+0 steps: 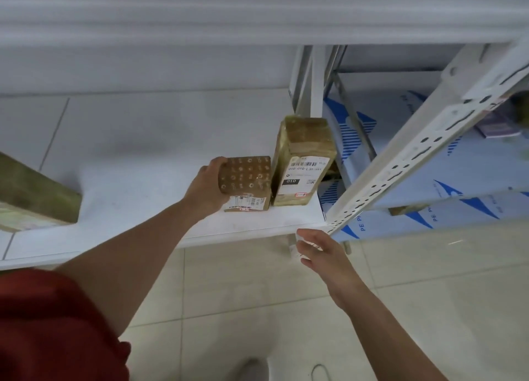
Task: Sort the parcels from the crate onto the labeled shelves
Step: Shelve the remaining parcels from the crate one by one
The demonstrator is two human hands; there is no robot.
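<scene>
Nearest up, the right hand (320,252) is hovering just under the front edge of the shelf (143,180), fingers loose and spread, holding nothing. I'm guessing it's just there for balance. Farther in, the left hand (206,189) is gripping the small parcel (246,180) by its left side, and I reckon it's tucking it right beside the tall parcel (300,163) so the 2 are sitting together. The small one's looking like a brown taped block, ring pattern on top, white label facing near. The tall one's label is showing 010.
</scene>
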